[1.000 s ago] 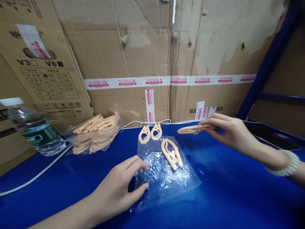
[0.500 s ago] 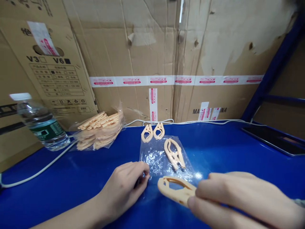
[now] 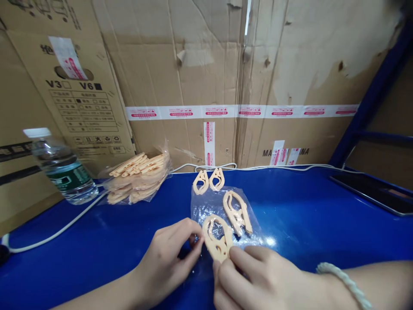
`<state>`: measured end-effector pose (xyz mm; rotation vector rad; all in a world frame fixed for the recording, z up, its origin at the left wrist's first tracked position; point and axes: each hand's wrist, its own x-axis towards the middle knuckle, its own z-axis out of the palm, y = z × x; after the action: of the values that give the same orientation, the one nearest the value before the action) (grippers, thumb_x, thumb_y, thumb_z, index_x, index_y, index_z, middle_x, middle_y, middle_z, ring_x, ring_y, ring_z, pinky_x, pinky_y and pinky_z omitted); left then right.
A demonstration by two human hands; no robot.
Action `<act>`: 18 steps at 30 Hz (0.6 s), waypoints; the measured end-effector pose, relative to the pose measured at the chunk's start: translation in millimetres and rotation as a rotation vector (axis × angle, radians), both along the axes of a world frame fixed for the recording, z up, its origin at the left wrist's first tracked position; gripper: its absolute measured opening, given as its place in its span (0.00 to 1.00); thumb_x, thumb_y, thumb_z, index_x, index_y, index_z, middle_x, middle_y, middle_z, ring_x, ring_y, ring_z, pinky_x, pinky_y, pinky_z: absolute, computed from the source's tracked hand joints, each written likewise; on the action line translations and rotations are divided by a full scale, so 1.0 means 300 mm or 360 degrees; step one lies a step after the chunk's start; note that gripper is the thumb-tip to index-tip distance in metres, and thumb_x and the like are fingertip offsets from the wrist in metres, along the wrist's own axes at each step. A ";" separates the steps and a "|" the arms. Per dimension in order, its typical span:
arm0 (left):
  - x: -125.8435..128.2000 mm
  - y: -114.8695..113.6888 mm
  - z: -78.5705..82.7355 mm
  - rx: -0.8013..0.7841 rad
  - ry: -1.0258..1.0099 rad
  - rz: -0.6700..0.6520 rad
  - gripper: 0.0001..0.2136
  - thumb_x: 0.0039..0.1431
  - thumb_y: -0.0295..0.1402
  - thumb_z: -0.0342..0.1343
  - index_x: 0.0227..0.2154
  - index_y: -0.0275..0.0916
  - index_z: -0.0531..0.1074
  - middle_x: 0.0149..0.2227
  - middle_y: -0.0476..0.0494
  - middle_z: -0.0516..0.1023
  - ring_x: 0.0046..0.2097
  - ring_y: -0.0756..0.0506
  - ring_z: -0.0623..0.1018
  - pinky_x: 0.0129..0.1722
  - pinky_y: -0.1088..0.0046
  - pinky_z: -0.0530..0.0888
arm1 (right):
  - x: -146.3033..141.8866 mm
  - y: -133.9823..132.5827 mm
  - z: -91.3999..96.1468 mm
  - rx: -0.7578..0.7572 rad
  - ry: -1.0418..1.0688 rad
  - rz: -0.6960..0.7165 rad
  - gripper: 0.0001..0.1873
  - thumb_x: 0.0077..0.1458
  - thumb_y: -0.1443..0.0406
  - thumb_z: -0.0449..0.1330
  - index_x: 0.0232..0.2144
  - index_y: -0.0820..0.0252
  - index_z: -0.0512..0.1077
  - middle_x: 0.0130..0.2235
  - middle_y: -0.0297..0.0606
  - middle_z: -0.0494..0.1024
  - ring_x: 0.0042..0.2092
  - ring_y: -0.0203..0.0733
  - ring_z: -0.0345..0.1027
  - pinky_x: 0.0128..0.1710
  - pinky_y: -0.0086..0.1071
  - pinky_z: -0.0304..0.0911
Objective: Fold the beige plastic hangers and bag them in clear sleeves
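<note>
A beige plastic folding hanger [image 3: 211,241], folded up, is pinched by its near end in my right hand [image 3: 258,275]. Its rounded end lies over the clear plastic bag [image 3: 201,202]. At the bag's near left edge, my left hand [image 3: 177,249] is closed in a pinch on the film, its fingertips beside the hanger. A second folded hanger [image 3: 238,213] rests at the bag; whether inside or on top I cannot tell. Beyond the bag's far edge lie two smaller-looking beige pieces [image 3: 200,182] of similar shape, side by side.
To the left is a filled clear bag [image 3: 138,181] of stacked beige pieces, beside a water bottle [image 3: 69,172]. A white cable [image 3: 61,230] crosses the blue table [image 3: 306,215]. A dark flat device [image 3: 371,193] lies at right. Cardboard [image 3: 180,82] walls the back.
My right hand has moved left with the hanger and turned it, rounded end away from me, over the bag. My left hand stays pinched at the bag's edge.
</note>
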<state>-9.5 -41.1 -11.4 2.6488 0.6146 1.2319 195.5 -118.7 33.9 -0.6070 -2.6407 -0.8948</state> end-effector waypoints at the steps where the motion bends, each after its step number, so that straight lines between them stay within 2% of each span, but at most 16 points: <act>1: 0.001 -0.001 0.001 -0.0006 0.0007 -0.0008 0.08 0.63 0.20 0.52 0.36 0.39 0.69 0.29 0.51 0.74 0.28 0.51 0.74 0.30 0.78 0.72 | -0.010 0.012 -0.010 0.0060 0.0007 -0.0016 0.07 0.57 0.71 0.55 0.29 0.58 0.70 0.25 0.33 0.71 0.21 0.39 0.62 0.15 0.34 0.53; 6: 0.001 -0.001 -0.002 0.0004 -0.0018 -0.0037 0.07 0.62 0.20 0.52 0.35 0.39 0.69 0.28 0.50 0.74 0.28 0.51 0.74 0.30 0.79 0.72 | -0.038 0.048 -0.056 0.0215 0.0042 -0.0114 0.08 0.54 0.71 0.55 0.31 0.66 0.75 0.27 0.43 0.76 0.22 0.42 0.65 0.19 0.36 0.58; 11: 0.005 0.013 -0.010 0.0001 -0.0042 0.0009 0.07 0.61 0.20 0.52 0.34 0.39 0.69 0.28 0.51 0.73 0.27 0.52 0.74 0.29 0.80 0.71 | -0.041 0.078 -0.092 0.0270 0.0067 -0.0137 0.12 0.54 0.71 0.53 0.35 0.72 0.76 0.29 0.49 0.78 0.22 0.45 0.67 0.18 0.37 0.57; 15: 0.007 0.016 -0.011 -0.0039 -0.0057 0.0022 0.07 0.62 0.20 0.52 0.33 0.39 0.68 0.28 0.52 0.73 0.28 0.52 0.74 0.30 0.81 0.71 | -0.047 0.081 -0.117 0.0256 0.0092 -0.0146 0.12 0.55 0.72 0.52 0.35 0.71 0.76 0.27 0.47 0.78 0.22 0.46 0.67 0.19 0.37 0.57; 18: 0.004 0.013 -0.011 -0.0091 -0.0043 -0.0017 0.07 0.62 0.20 0.52 0.35 0.40 0.69 0.28 0.52 0.74 0.28 0.52 0.75 0.31 0.81 0.72 | -0.040 0.070 -0.089 0.0206 0.0117 -0.0098 0.13 0.56 0.73 0.52 0.35 0.71 0.77 0.28 0.46 0.78 0.22 0.43 0.65 0.19 0.37 0.57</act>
<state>-8.2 -37.3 -14.6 2.5813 0.6207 1.2265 183.4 -97.8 7.3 -0.6784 -2.4885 -1.0312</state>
